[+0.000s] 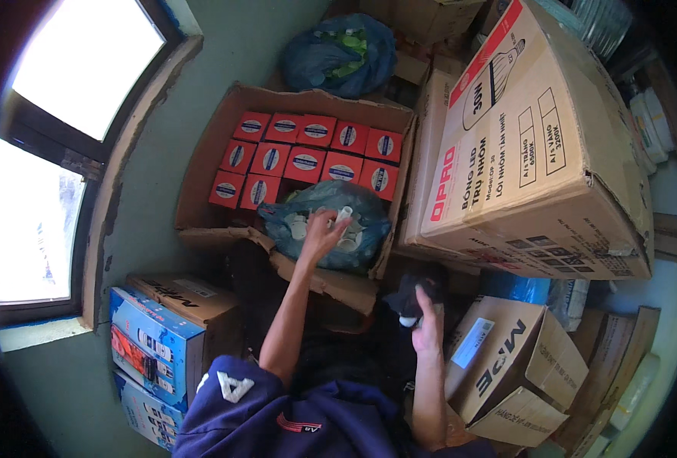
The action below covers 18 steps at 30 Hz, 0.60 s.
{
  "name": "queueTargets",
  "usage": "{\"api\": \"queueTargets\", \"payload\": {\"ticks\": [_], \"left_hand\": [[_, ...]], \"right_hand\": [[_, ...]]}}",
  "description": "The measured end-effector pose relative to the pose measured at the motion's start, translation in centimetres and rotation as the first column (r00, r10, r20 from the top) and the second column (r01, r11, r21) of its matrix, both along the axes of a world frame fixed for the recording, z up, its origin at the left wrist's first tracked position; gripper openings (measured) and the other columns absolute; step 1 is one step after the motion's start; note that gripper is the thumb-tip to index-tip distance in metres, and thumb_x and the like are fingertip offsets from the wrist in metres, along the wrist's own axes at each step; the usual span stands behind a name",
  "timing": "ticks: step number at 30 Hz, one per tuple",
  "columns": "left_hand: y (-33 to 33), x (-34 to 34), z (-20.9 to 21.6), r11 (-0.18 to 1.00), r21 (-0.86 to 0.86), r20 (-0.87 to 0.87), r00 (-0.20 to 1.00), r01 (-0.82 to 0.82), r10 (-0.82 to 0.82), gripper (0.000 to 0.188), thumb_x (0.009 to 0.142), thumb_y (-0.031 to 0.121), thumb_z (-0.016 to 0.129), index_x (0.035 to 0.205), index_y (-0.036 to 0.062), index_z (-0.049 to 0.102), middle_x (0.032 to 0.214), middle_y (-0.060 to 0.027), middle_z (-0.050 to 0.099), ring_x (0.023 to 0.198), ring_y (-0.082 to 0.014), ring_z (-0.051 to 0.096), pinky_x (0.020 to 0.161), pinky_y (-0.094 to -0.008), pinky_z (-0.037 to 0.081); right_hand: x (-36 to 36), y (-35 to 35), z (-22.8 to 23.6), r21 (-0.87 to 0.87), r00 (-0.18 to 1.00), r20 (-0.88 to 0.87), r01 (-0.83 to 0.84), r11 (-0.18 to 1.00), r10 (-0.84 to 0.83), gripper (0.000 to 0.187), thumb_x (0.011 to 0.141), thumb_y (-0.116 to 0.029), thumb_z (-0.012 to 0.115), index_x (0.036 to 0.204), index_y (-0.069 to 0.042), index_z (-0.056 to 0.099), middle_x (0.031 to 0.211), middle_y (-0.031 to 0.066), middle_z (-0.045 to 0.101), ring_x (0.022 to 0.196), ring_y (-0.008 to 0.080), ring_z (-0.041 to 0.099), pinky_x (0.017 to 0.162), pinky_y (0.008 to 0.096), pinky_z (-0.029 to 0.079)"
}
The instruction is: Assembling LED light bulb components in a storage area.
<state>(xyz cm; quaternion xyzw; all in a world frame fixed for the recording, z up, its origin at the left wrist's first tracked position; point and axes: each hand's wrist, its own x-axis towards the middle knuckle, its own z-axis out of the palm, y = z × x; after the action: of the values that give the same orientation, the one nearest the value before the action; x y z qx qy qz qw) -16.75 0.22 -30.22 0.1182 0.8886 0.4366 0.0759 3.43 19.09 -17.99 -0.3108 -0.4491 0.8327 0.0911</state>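
My left hand [321, 235] reaches into a blue plastic bag [373, 204], its fingers closed on a short white plastic tube-shaped piece [344, 214]. Other white plastic pieces [349, 243] lie loose in the bag around it. The bag rests inside an open cardboard carton [201, 191], at the near side of several red boxes [305, 164] packed in rows. Lower and to the right, my right hand [428, 330] is held thumb up, its other fingers mostly hidden. Beside it are a dark object [422, 278] and a small white rounded spot, neither clear enough to name.
A large cardboard box [498, 153] stands right of the carton. Another blue bag [338, 57] with green contents sits behind. A smaller opened box [506, 366] is at the lower right. Blue printed boxes [155, 343] stack at the left, below a window [41, 214].
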Motion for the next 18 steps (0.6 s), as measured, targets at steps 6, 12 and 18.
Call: {"api": "queueTargets", "payload": {"ticks": [6, 12, 18], "left_hand": [[-3.7, 3.7, 14.7, 0.596, 0.769, 0.309, 0.951, -0.230, -0.031, 0.020, 0.098, 0.027, 0.055, 0.108, 0.0095, 0.052, 0.099, -0.0040, 0.058, 0.094, -0.0125, 0.055, 0.083, -0.0265, 0.045], [-3.3, 8.0, 20.7, 0.087, 0.920, 0.378, 0.924, -0.382, 0.054, 0.035, 0.101, 0.036, 0.046, 0.127, 0.0136, 0.044, 0.111, -0.0065, 0.057, 0.100, -0.0163, 0.057, 0.085, -0.0313, 0.049], [-2.3, 11.0, 22.0, 0.231, 0.809, 0.553, 0.833, -0.540, 0.011, 0.035, 0.102, 0.038, 0.042, 0.117, 0.0087, 0.052, 0.107, -0.0014, 0.058, 0.096, -0.0107, 0.057, 0.083, -0.0268, 0.049]], "right_hand": [[-9.4, -4.6, 6.4, 0.240, 0.991, -0.123, -0.029, 0.970, 0.060, 0.028, 0.087, -0.023, 0.070, 0.108, -0.007, 0.060, 0.098, 0.0013, 0.061, 0.085, 0.0093, 0.058, 0.078, 0.0272, 0.049], [-10.8, -11.2, 10.5, 0.776, 0.734, -0.505, 0.155, 0.611, 0.455, 0.029, 0.075, -0.013, 0.073, 0.100, -0.006, 0.060, 0.106, 0.0119, 0.059, 0.102, 0.0264, 0.057, 0.091, 0.0389, 0.045], [-8.9, -11.9, 10.9, 0.841, 0.872, -0.390, 0.206, 0.500, 0.296, 0.028, 0.067, -0.008, 0.072, 0.092, -0.004, 0.059, 0.101, 0.0147, 0.059, 0.096, 0.0298, 0.060, 0.087, 0.0392, 0.047]]}}
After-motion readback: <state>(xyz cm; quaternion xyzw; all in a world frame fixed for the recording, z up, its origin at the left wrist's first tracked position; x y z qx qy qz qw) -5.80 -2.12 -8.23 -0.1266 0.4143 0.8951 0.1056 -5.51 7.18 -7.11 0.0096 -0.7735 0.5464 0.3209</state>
